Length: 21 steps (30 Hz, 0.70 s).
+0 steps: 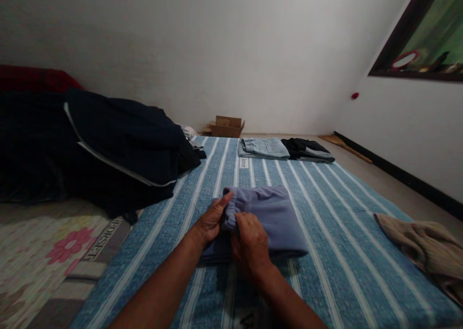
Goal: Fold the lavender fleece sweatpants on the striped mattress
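A folded pair of lavender trousers [269, 213] with a gathered elastic waistband lies in front of me on the blue striped bed cover. My left hand [214, 218] grips the waistband's left end, thumb on top and the other fingers mostly hidden beneath the cloth. Closed on the near edge of the same waistband, my right hand [251, 237] has its fingers curled and its knuckles up. The lower layers of the fold rest flat on the bed cover [325, 252].
Dark navy clothes [119, 131] are heaped at the left. Folded light-blue jeans [265, 148] and folded black clothing [307, 150] lie at the far edge. A brown garment [423, 247] sits at the right. Beyond the bed stands an open cardboard box [227, 126] by the wall.
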Motion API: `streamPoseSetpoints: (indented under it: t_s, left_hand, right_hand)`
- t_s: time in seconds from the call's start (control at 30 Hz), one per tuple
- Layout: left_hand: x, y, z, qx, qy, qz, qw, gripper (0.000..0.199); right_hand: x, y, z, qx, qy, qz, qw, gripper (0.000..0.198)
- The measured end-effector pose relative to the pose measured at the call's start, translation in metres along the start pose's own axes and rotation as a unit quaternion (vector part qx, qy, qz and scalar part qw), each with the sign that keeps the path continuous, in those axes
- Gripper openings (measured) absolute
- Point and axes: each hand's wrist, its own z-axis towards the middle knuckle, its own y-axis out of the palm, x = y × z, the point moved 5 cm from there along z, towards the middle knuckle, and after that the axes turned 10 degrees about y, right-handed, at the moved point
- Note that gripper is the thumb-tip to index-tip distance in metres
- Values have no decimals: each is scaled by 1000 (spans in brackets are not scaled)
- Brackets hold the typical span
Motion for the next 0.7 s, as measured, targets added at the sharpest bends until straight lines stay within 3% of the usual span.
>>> streamPoseSetpoints:
  t_s: [0.17, 0.27, 0.33, 0.4, 0.5, 0.7]
  left_hand:
    - [-4, 3, 8, 3, -9, 37, 999, 24]
    - [-2, 12, 13, 0, -34, 36, 999, 18]
    - [3, 23, 17, -9, -52, 30, 998, 16]
    - [8, 36, 21, -19, -69, 26, 997, 14]
    - [18, 62, 27, -37, -87, 25, 995, 11]
    - [28, 114, 38, -67, -82, 32, 994, 5]
  right_hand:
    - [0, -15, -4, 11, -12, -16, 1000, 27]
    - [-13, -39, -24, 55, -97, 12, 994, 36]
    - [-21, -46, -41, 13, -184, 33, 982, 42]
    - [-19, -43, -50, -55, -217, 25, 974, 41]
    - [11, -31, -41, -84, -122, -38, 988, 33]
    - [70, -10, -14, -134, 15, -102, 986, 53]
